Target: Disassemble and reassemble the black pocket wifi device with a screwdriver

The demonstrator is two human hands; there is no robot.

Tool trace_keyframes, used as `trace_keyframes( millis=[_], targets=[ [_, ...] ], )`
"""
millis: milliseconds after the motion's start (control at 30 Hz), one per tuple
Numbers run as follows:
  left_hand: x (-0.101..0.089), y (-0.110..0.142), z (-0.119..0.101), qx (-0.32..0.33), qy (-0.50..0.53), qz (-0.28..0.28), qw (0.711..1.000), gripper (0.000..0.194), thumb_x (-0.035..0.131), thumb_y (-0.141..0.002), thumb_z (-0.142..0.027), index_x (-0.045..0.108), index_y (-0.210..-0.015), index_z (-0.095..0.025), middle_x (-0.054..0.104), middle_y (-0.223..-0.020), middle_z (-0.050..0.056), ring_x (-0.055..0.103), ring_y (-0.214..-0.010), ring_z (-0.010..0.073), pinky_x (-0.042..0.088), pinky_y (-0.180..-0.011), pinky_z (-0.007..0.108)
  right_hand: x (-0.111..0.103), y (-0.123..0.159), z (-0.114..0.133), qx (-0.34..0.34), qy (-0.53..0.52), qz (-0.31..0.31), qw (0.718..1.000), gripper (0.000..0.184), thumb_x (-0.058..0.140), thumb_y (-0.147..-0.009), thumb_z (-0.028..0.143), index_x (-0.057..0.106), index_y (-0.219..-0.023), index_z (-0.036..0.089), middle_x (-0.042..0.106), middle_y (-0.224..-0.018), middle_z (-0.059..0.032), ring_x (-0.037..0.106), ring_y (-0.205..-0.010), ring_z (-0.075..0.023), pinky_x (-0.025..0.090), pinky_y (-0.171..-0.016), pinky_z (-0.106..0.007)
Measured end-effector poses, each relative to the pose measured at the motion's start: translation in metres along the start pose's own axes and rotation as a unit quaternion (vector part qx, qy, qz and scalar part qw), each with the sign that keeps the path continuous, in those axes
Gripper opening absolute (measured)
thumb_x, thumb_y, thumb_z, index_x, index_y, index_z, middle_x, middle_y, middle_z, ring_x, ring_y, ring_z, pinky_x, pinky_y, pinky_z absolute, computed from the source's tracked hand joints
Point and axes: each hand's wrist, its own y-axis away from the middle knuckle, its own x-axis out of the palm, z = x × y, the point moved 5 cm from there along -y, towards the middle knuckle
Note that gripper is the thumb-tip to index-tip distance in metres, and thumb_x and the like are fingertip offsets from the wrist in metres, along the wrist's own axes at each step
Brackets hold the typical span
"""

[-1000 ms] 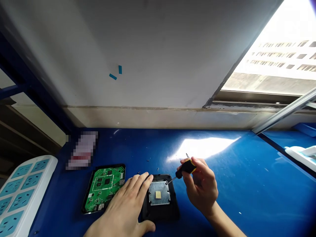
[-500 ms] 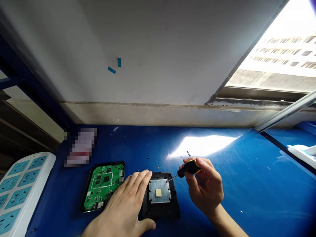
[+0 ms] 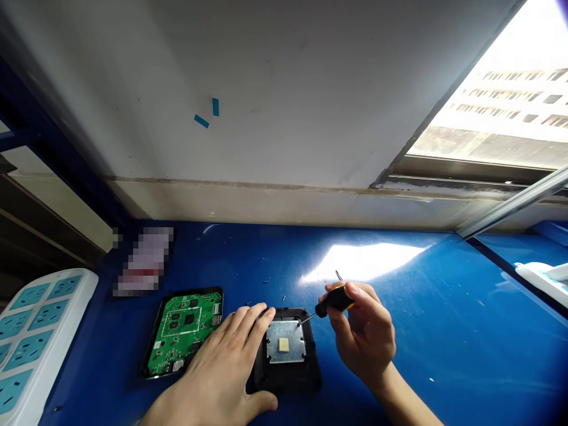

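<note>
My right hand (image 3: 366, 334) is closed round the black and yellow handle of a screwdriver (image 3: 335, 302). Its tip meets the upper right corner of a metal plate (image 3: 290, 352), which carries a small pale square pad (image 3: 284, 344). The plate sits inside a black plastic casing (image 3: 288, 378) lying on the blue table. My left hand (image 3: 226, 361) lies palm down along the casing's left side, fingers stretched and thumb spread. Partly behind that hand, a green circuit board (image 3: 186, 325) rests in a second black shell. Above my right fingers shows a thin dark pronged tip (image 3: 339, 276), whose remainder is hidden.
Tiny screws (image 3: 284, 297) lie beyond the casing on the blue table (image 3: 444, 319). At the left stands a white power strip (image 3: 77, 313) with blue sockets. A blurred-out item (image 3: 146, 260) lies near the back left. A wall (image 3: 266, 207) closes off the back.
The whole view has shifted slightly. Both hands, the casing and the screwdriver keep nearly the same places relative to each other, with the tip still at the plate's upper right corner.
</note>
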Motion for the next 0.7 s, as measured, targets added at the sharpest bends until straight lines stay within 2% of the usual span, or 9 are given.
trace_keyframes(
  millis=[133, 400, 567, 700],
  targets=[
    [0.0, 0.001, 0.0, 0.004, 0.004, -0.002, 1.0, 0.103, 0.074, -0.085, -0.05, 0.012, -0.165, -0.034, 0.008, -0.174, 0.004, 0.004, -0.158, 0.0391, 0.016, -0.125, 0.066, 0.002, 0.0, -0.001, 0.011, -0.014, 0.007, 1.0, 0.071, 0.059, -0.089, -0.005, 0.048, -0.149, 0.03, 0.067, -0.116, -0.0083, 0.071, -0.097, -0.0197, 0.068, -0.073, -0.037],
    [0.004, 0.0, 0.005, 0.037, -0.003, -0.045, 0.998, 0.102, 0.079, -0.082, -0.048, 0.018, -0.164, -0.038, 0.017, -0.173, 0.005, 0.013, -0.157, 0.0424, 0.024, -0.122, 0.069, 0.008, -0.006, 0.008, 0.041, -0.088, 0.038, 0.995, 0.051, 0.045, -0.099, 0.003, 0.046, -0.146, 0.024, 0.069, -0.124, -0.0134, 0.075, -0.092, -0.0198, 0.068, -0.072, -0.04],
    [0.004, -0.001, 0.004, 0.043, -0.006, -0.054, 0.998, 0.103, 0.08, -0.082, -0.046, 0.019, -0.164, -0.039, 0.019, -0.173, 0.004, 0.015, -0.157, 0.0429, 0.025, -0.122, 0.069, 0.007, -0.013, 0.015, 0.007, -0.074, 0.015, 0.997, 0.042, 0.062, -0.099, 0.019, 0.052, -0.139, 0.026, 0.069, -0.115, -0.0103, 0.072, -0.09, -0.0197, 0.067, -0.066, -0.036],
    [0.0, 0.001, 0.001, 0.024, -0.007, -0.028, 0.999, 0.098, 0.076, -0.085, -0.047, 0.018, -0.164, -0.038, 0.013, -0.174, 0.003, 0.01, -0.157, 0.0418, 0.022, -0.123, 0.069, 0.008, -0.014, 0.019, -0.001, -0.057, -0.007, 0.998, 0.051, 0.07, -0.09, 0.005, 0.058, -0.135, 0.026, 0.068, -0.104, -0.0067, 0.07, -0.088, -0.0186, 0.066, -0.066, -0.034]
  ],
)
